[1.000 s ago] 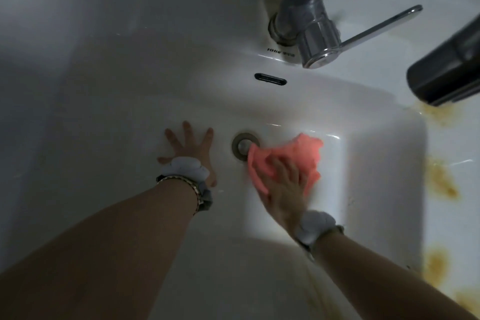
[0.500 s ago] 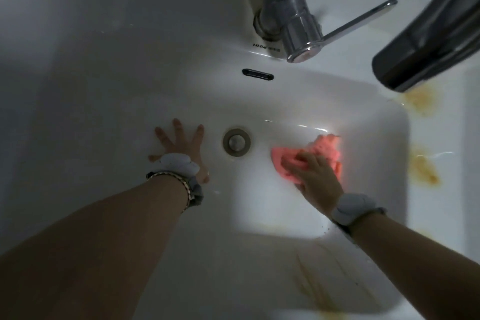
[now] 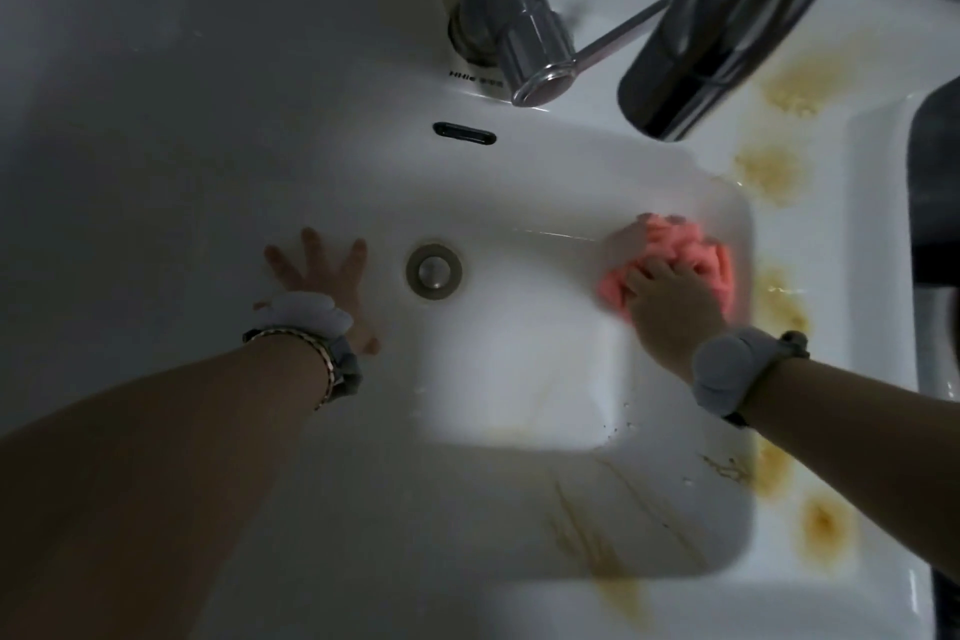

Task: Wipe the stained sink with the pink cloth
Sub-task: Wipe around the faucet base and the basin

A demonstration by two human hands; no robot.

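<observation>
Sink (image 3: pixel 519 359), white, is filling nearly our whole view. Brown stains (image 3: pixel 826 525) are dotting its right rim and streaking the near wall of the basin. At the back rim a chrome faucet (image 3: pixel 514 31) is standing, and a dark metal spout (image 3: pixel 727 26) is hanging close to us at upper right.

Our left hand (image 3: pixel 322 276) is lying flat on the basin floor just left of the drain (image 3: pixel 434 270), fingers straight and spread, holding nothing.

Our right hand (image 3: pixel 670 312) is pressing down in the basin's far right corner. Its fingers are curling into the pink cloth (image 3: pixel 691 250), which is bunching up under the palm. Motion blur is smearing this spot, so we are reading the grip as likely, not certain. We are finding the pink cloth on the basin floor at the foot of the right wall, well apart from the drain.

Grey bands (image 3: pixel 727 372) are wrapping both our wrists. An overflow slot (image 3: pixel 464 133) is showing dark on the back wall, below the faucet.
</observation>
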